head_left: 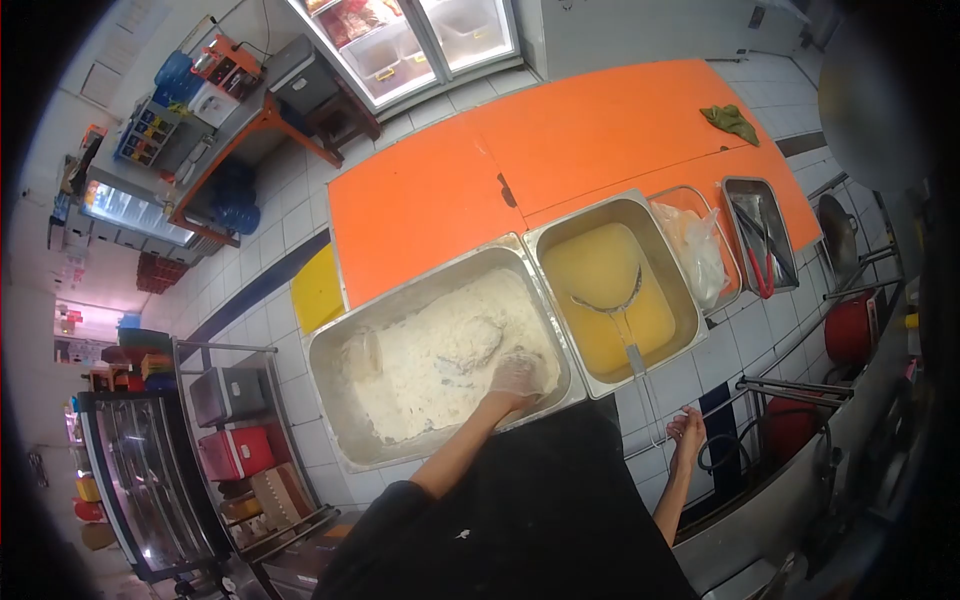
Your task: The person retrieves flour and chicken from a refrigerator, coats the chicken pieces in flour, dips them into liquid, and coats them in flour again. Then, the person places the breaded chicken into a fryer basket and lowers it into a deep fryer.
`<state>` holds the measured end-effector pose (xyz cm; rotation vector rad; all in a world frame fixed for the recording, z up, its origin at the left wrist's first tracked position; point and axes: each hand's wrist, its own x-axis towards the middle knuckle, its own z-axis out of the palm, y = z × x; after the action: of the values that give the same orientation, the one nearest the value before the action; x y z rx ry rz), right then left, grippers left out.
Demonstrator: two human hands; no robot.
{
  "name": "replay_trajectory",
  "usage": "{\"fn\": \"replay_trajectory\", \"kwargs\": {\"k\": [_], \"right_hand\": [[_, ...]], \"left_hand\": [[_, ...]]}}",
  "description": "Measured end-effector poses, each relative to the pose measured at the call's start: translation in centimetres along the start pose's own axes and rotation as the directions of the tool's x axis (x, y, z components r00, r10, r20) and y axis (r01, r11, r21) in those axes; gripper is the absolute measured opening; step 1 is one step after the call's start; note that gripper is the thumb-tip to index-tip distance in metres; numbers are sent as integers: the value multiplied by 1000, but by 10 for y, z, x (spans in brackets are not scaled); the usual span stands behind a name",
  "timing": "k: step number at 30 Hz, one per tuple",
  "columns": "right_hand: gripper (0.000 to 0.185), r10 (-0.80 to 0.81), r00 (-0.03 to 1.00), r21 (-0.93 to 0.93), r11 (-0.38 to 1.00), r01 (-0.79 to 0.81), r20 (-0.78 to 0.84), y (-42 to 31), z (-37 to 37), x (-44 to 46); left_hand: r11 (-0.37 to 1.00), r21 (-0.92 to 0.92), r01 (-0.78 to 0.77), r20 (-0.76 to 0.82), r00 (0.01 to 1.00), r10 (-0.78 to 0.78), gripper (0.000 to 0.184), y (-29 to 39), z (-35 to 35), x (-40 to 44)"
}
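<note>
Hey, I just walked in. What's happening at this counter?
A person has their left hand down in white powder, probably flour, in a large metal pan; whether it grips anything is hidden. A powder-coated lump lies close by. The right hand is off to the side, near the handle end of a strainer that sits in the neighboring pan of yellow liquid.
</note>
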<state>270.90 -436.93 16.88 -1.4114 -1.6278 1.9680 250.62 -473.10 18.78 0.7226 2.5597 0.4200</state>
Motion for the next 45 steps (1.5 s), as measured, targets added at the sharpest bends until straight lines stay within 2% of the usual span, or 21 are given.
{"fn": "replay_trajectory", "kwargs": {"k": [4, 5, 7, 9, 11, 12, 14, 17, 21, 23, 25, 27, 30, 32, 33, 35, 37, 39, 41, 43, 45], "right_hand": [[26, 5, 1000, 18, 1000, -5, 5, -6, 6, 4], [26, -7, 1000, 24, 1000, 6, 15, -5, 6, 1], [27, -12, 1000, 29, 1000, 12, 11, -3, 5, 0], [28, -27, 999, 22, 999, 27, 24, -4, 7, 3], [28, -4, 999, 8, 1000, 4, 45, -6, 8, 3], [28, -7, 999, 3, 1000, 7, 49, -9, 7, 4], [29, -35, 999, 30, 999, 34, 24, -12, 5, 0], [29, -10, 1000, 73, 997, 11, -15, -8, 0, -1], [29, 19, 1000, 20, 1000, -19, 20, -8, 4, 4], [29, -2, 999, 7, 1000, 1, 34, -11, 6, 5], [29, -24, 999, 33, 999, 23, 36, -16, 6, 4], [30, -53, 997, 47, 998, 51, 48, -16, 3, 4], [30, -45, 997, 18, 999, 44, 56, -15, 5, 10], [29, -28, 998, 7, 1000, 28, 61, -13, 5, 11], [29, -27, 997, 7, 1000, 27, 65, -11, 3, 12], [26, -28, 999, 20, 999, 27, 42, -9, 1, 13], [26, -21, 1000, 26, 999, 20, 18, -10, 0, 8], [25, -12, 1000, 31, 999, 12, -7, -7, -1, 6], [25, -13, 1000, 43, 999, 14, -23, -3, -5, 5], [25, -6, 1000, 29, 1000, 7, -22, -6, -2, -1], [26, -2, 1000, 18, 1000, 2, -16, -6, -2, 1]], "left_hand": [[996, -18, 85, 254, 964, -78, 49, -35, -7, 15], [997, -13, 78, 260, 963, -72, 49, -33, -25, 14], [982, -65, 178, 61, 983, -175, 50, -14, -69, 8], [991, -25, 129, 13, 992, -129, 54, -29, -34, 22], [966, 243, -86, 85, 994, 67, 62, -35, 8, 24], [967, 239, -82, 81, 995, 64, 62, -25, 3, 14], [993, 78, 88, 222, 969, -103, 66, -13, -10, -9], [998, -56, 21, 365, 931, 1, 72, -28, -6, -13], [975, -189, 116, 348, 936, -44, 75, -47, 4, -20], [832, -554, 10, 168, 981, 100, 72, -42, -40, -30], [905, -234, 355, 285, 915, -286, 61, -50, -73, -29], [880, -237, 413, 58, 910, -411, 53, -38, -133, -41], [901, -278, 334, -113, 920, -376, 51, -86, -132, -53], [942, -244, 232, -366, 877, -311, 51, -100, -129, -61], [941, -244, 236, -368, 875, -315, 51, -104, -126, -65], [817, -78, 571, -15, 819, -574, 59, -113, -116, -71], [861, 61, 506, 132, 851, -509, 54, -163, -42, -77], [967, -187, 171, 45, 985, -165, 44, -185, 53, -85], [997, 16, 73, 284, 956, -74, 29, -100, 31, -56], [992, -112, 54, 204, 978, -30, 29, -22, -17, -43], [981, -192, 20, 92, 996, -2, 33, -15, 20, -12]]}}
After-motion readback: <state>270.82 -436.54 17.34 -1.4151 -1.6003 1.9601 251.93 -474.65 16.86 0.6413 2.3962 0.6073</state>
